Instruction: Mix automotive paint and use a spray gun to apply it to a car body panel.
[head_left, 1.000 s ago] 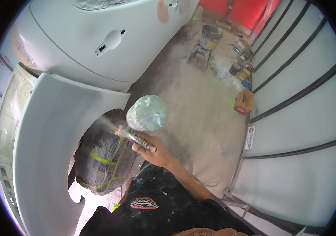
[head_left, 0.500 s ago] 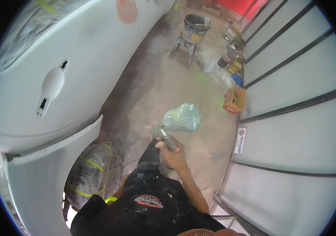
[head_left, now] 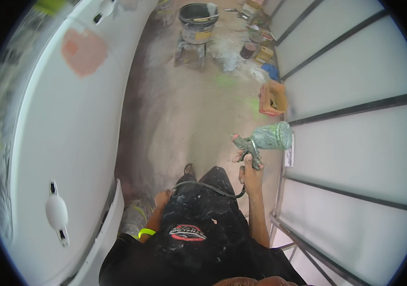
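Observation:
My right hand (head_left: 251, 175) is closed round the handle of a paint spray gun (head_left: 248, 148), raised to the right of my legs. Its cloudy greenish paint cup (head_left: 269, 137) tips over to the right, and the nozzle points left. A dark air hose (head_left: 213, 188) runs from the gun's base across my thighs to my left hand (head_left: 163, 198), which is closed on it. Along the left stands a whitish car side (head_left: 84, 138) with a reddish-pink patch (head_left: 84, 51) and a handle recess (head_left: 56, 212); neither hand touches it.
Ahead, a dark bucket (head_left: 197, 24) sits on a stand (head_left: 191, 52). Cans, an orange-brown crate (head_left: 273, 99) and a blue item (head_left: 270, 71) line the right side, beside a pale framed wall (head_left: 351, 95). Masked, plastic-wrapped parts (head_left: 134, 217) lie low on the left.
My right hand has swung the spray gun rightward, away from the car. My view has shifted forward along the car. My left hand and the hose it holds now show, and the haze looks thinner.

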Demonstrator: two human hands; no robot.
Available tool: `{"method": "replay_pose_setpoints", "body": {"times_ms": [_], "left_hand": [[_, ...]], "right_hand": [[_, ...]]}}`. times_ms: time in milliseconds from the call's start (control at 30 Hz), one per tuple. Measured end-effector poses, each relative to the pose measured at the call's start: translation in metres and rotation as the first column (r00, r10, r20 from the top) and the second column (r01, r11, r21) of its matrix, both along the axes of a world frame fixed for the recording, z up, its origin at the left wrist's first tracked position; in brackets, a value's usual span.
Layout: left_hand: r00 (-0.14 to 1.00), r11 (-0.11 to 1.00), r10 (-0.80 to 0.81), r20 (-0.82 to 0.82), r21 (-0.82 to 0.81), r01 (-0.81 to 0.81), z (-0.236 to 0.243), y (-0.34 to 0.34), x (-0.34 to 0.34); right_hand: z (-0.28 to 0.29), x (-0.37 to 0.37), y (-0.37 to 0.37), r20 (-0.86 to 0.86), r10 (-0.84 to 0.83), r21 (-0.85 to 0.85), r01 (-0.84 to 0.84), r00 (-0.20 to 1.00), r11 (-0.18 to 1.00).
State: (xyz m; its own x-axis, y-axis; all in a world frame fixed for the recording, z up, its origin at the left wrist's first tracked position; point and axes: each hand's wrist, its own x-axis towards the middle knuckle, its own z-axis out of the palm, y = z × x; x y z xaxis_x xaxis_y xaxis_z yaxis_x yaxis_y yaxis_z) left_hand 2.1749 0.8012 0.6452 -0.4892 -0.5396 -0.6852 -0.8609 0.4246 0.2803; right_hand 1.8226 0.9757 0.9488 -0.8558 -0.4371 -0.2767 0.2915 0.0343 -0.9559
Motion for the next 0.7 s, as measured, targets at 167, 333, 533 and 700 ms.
{"method": "replay_pose_setpoints", "body": {"times_ms": [167, 333, 533, 700], "left_hand": [[0.998, 0.993, -0.053, -0.032, 0.106, 0.056, 0.016, -0.036, -0.086], [0.984, 0.984, -0.15, -0.094, 0.081, 0.158, -0.009, -0.07, -0.163], [0.965, 1.0, -0.009, -0.261, 0.026, 0.016, 0.024, -0.093, -0.298], [0.946, 0.972, 0.224, -0.234, 0.125, -0.199, 0.08, -0.116, -0.433]], "right_hand": [[-0.01, -0.064, -0.012, -0.005, -0.076, 0.069, 0.076, 0.997, 0.995], [-0.037, -0.15, -0.032, -0.028, -0.069, 0.091, 0.072, 0.997, 0.993], [-0.036, -0.282, -0.064, -0.158, 0.025, 0.096, -0.01, 0.987, 0.995], [-0.012, -0.416, -0.098, -0.12, 0.143, 0.198, -0.117, 0.982, 0.973]]}}
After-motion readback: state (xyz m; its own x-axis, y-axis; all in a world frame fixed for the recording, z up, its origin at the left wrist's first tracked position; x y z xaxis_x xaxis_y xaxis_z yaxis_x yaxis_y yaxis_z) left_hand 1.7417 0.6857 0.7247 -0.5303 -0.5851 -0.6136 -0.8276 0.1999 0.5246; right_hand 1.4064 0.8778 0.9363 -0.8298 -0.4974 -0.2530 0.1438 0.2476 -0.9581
